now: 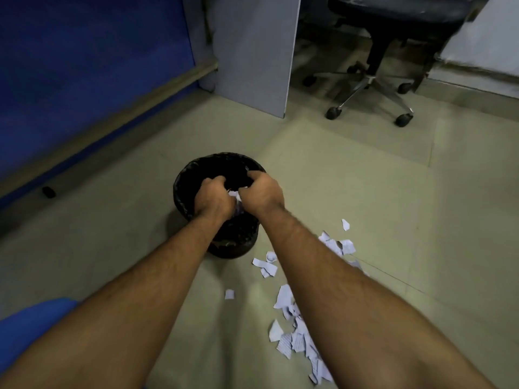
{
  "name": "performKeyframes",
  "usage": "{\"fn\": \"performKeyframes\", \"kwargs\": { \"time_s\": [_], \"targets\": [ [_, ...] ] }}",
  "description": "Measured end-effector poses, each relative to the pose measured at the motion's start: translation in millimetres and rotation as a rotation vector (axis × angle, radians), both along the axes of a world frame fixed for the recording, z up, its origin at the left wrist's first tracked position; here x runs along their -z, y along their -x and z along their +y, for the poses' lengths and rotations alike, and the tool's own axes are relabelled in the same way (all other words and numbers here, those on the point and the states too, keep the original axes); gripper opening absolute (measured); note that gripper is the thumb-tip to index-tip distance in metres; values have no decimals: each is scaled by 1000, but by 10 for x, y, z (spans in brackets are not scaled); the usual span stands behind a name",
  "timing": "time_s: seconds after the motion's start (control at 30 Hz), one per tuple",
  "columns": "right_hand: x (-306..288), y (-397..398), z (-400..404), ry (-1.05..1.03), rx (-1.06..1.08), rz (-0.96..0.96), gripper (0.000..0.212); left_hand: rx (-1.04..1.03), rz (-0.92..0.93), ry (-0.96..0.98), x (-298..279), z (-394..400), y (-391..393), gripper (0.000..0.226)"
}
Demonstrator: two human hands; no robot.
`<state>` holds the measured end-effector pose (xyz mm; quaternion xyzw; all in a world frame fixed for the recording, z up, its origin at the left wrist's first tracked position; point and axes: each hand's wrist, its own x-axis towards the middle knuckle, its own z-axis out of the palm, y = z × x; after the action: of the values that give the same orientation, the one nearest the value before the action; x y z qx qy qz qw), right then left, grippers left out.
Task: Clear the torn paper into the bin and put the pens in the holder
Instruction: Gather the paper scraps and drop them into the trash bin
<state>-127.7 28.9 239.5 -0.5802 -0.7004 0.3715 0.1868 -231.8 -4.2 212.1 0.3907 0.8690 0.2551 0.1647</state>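
From the head camera, both hands are over the black bin (196, 175) on the floor. The left hand (213, 196) and the right hand (262, 190) are cupped close together, squeezing a bunch of torn paper (235, 198) between them. This looks like the dropping step. Next, the hands need to let go so the bunch falls inside. Many more paper scraps (297, 338) lie on the floor beside the bin, under the right arm. No pens or holder show here.
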Motion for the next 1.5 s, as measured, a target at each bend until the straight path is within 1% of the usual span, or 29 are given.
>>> {"fn": "performKeyframes", "kwargs": {
  "time_s": [0.07,0.1,0.13,0.23,0.27,0.3,0.37,0.43,0.5,0.57,0.6,0.67,0.77,0.83,0.9,1.0,1.03,1.07,1.13,1.2,1.27,1.33,1.43,1.5],
  "targets": [
    [-5,-31,8,-13,63,50,48,55,94,-13,-9,5,-29,36],
    [-1,-61,0,-13,100,97,45,74,121,-66,-17,-4,-69,35],
    [-9,-95,-10,-16,139,144,40,81,103,-142,-45,-9,-124,33],
    [-54,-238,-33,-91,232,291,27,33,-163,-364,-198,-5,-340,22],
    [-82,-299,-28,-124,263,334,25,35,-221,-410,-250,8,-414,19],
    [-97,-375,-17,-148,294,366,23,55,-238,-439,-278,20,-492,18],
    [-88,-552,-3,-178,367,403,21,109,-261,-449,-287,17,-668,17],
    [-11,-739,-17,-190,450,437,19,137,-352,-447,-162,12,-862,17],
    [143,-933,-76,-202,564,484,16,187,-443,-393,86,0,-1097,21],
    [406,-1129,-202,-181,684,492,15,232,-462,-292,366,-80,-1338,24],
    [562,-1218,-286,-143,731,471,15,255,-434,-234,491,-146,-1436,23],
    [949,-1390,-485,-41,771,369,16,302,-341,-128,787,-323,-1601,23],
    [1478,-1548,-833,140,678,177,22,333,-243,8,1202,-623,-1688,26],
    [1798,-1592,-1079,229,590,83,30,287,-131,129,1531,-805,-1676,33],
    [2049,-1621,-1290,241,500,-10,35,223,-21,250,1820,-987,-1647,35],
    [2242,-1609,-1502,173,360,-194,38,168,158,277,2164,-1148,-1626,27],
    [2291,-1588,-1535,147,315,-257,40,139,192,279,2260,-1175,-1616,23],
    [2330,-1584,-1551,129,288,-312,43,104,205,290,2303,-1181,-1609,22],
    [2419,-1578,-1557,143,258,-367,47,40,163,337,2325,-1193,-1567,31],
    [2480,-1545,-1533,197,241,-336,49,-30,93,389,2353,-1200,-1487,45],
    [2523,-1523,-1500,220,241,-266,50,-57,41,380,2381,-1191,-1432,50],
    [2553,-1502,-1491,208,249,-227,49,1,40,340,2423,-1197,-1431,51],
    [2551,-1518,-1519,145,258,-237,54,257,10,288,2412,-1178,-1528,55],
    [2539,-1558,-1496,100,283,-283,56,374,-29,223,2379,-1109,-1576,54]
  ]
}}
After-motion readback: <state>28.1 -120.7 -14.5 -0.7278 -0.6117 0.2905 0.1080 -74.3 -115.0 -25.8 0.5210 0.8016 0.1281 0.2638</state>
